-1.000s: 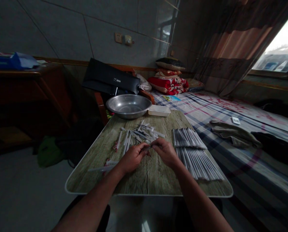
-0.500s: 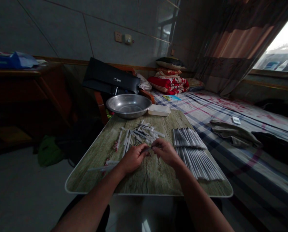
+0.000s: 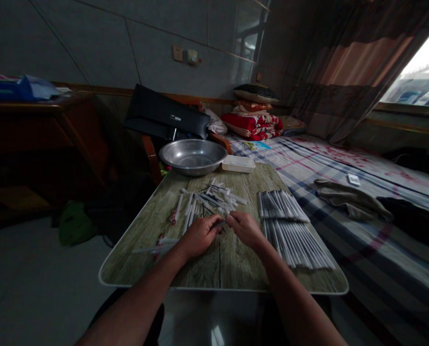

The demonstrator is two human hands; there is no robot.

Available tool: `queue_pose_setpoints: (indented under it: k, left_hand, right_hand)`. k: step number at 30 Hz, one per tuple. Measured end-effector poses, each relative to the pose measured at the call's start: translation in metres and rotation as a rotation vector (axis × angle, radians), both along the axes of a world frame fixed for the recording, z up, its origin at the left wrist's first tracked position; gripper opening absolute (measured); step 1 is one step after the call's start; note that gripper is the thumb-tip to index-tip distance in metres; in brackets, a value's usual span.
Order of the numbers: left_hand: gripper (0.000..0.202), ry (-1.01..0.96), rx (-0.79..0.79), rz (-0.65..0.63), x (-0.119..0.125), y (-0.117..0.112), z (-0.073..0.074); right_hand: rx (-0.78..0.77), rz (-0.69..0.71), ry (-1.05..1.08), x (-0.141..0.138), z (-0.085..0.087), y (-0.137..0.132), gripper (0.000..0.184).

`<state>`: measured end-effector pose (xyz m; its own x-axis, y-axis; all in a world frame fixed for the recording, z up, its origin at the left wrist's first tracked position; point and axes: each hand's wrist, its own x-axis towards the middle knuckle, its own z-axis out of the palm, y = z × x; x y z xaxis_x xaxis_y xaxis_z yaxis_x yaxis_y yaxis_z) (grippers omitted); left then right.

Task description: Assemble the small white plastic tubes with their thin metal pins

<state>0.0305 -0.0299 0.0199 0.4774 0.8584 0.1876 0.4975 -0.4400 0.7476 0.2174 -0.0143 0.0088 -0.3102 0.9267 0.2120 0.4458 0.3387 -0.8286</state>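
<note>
My left hand (image 3: 199, 235) and my right hand (image 3: 246, 228) meet over the middle of a small wood-patterned table (image 3: 221, 259). Both are closed in a pinch on the ends of one thin dark stick (image 3: 220, 223) held between them. Just beyond my fingers lies a loose pile of white tubes (image 3: 209, 200). To the right, finished tubes lie in a neat row (image 3: 292, 230) along the table's right side. A few loose pieces with red bits (image 3: 164, 242) lie at the left of the table.
A steel basin (image 3: 193, 156) and a white shallow tray (image 3: 239, 164) stand at the table's far end. A bed with a striped sheet (image 3: 361, 192) runs along the right. A dark case (image 3: 166, 115) leans behind the basin; a wooden desk (image 3: 37, 120) stands left.
Both hands stay together at the same spot; my right hand has shifted slightly and the view has tilted a little. The piles have not moved.
</note>
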Motion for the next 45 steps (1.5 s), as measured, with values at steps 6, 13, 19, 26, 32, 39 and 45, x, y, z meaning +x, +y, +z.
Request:
queue_pose_setpoints:
  k: [6,13,19,26,32,39,45]
  left_hand:
    - [0.021,0.002,0.001,0.011,-0.002,0.0,-0.001]
    - [0.021,0.014,0.018,0.004,0.0,0.001,-0.003]
    - [0.021,0.022,0.03,0.015,0.001,0.002,-0.003]
    - [0.022,0.096,0.06,0.039,0.001,0.002,-0.004]
    - [0.021,0.121,0.068,0.031,0.001,0.0,-0.003]
    - [0.022,-0.087,0.043,0.277,-0.007,0.009,-0.005]
    - [0.025,-0.303,-0.007,0.367,-0.011,0.016,-0.011]
  right_hand:
    - [-0.094,0.077,0.212,0.003,-0.001,-0.001,0.016]
    - [0.009,-0.016,-0.033,0.001,0.001,-0.001,0.028]
    - [0.027,0.031,0.052,0.0,0.0,-0.002,0.007]
    - [0.008,-0.034,-0.087,-0.003,0.001,-0.004,0.025]
    - [-0.033,-0.013,-0.081,-0.003,0.002,-0.005,0.018]
    - [0.116,-0.243,-0.244,0.004,-0.014,0.013,0.022]
    - [0.151,-0.178,-0.63,0.0,-0.027,0.015,0.043]
